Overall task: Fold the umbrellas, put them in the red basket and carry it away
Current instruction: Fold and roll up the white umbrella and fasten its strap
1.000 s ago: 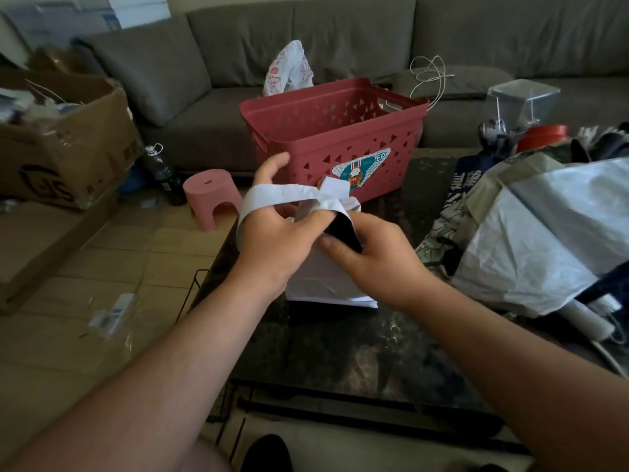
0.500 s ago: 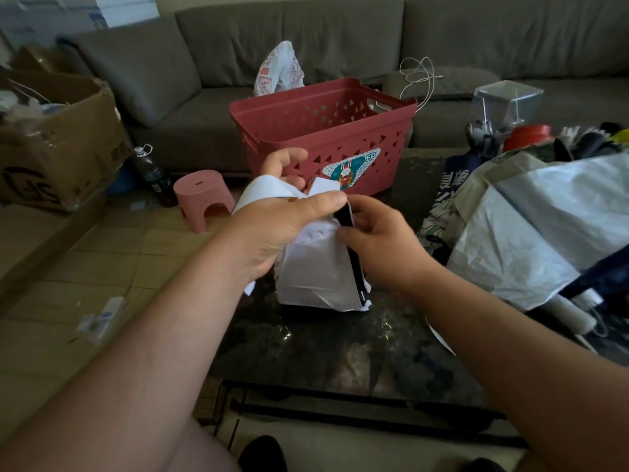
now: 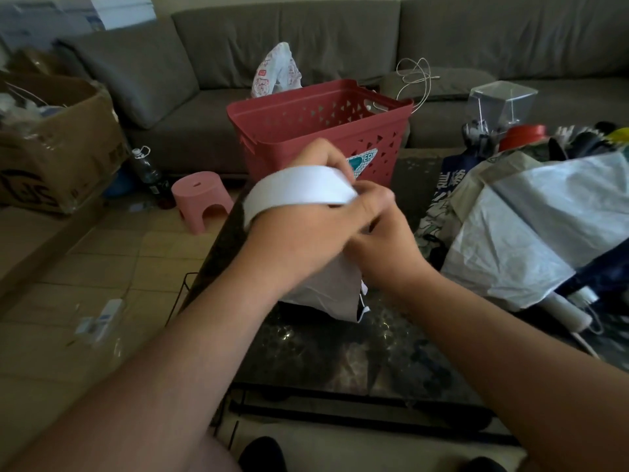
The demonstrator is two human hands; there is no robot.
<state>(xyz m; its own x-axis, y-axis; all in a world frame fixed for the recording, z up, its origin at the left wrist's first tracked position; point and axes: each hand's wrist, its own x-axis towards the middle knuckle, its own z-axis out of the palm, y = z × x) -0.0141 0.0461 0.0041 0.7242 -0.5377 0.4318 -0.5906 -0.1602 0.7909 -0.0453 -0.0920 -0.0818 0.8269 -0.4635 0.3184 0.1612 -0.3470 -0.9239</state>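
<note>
Both hands: left hand and right hand grip white umbrella at frame centre, wrapping strap; next: fasten, drop in red basket

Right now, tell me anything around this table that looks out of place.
A white cable lies loosely tangled on the sofa behind the red basket. A plastic bottle stands on the floor beside the pink stool.

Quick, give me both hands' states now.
Left hand: grips the white umbrella, its strap across the knuckles.
Right hand: pinches the strap's end.
</note>
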